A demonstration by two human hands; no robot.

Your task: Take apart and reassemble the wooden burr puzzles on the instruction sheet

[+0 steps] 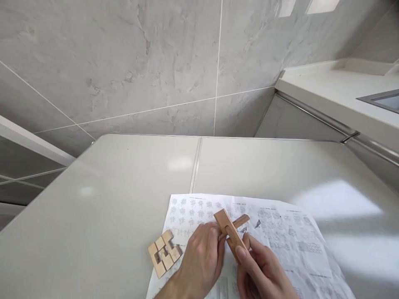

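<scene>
Bar (225, 221) sits pinched in my right hand (261, 262), left hand (202, 246) clamped on its crosspiece (242, 220), probably steadying both; sheet (280, 245) beneath my fingers (242, 254)

Between our fingers (242, 254) we see a reddish-brown wooden piece (229, 229), smooth with a soft sheen, crossed by a slim bar (242, 221) of similar wood. Left of the fingers, the pale blocks (167, 261) look like raw wood, matt and smooth-faced. Beneath them we have thin printed paper (289, 234), matt and lightly creased. Beyond the fingers the bench (131, 187) is hard, smooth and glossy, mirroring light; farther off we find marbled, polished wall tiles (156, 62) and a shiny metal-looking rail (311, 113).
</scene>
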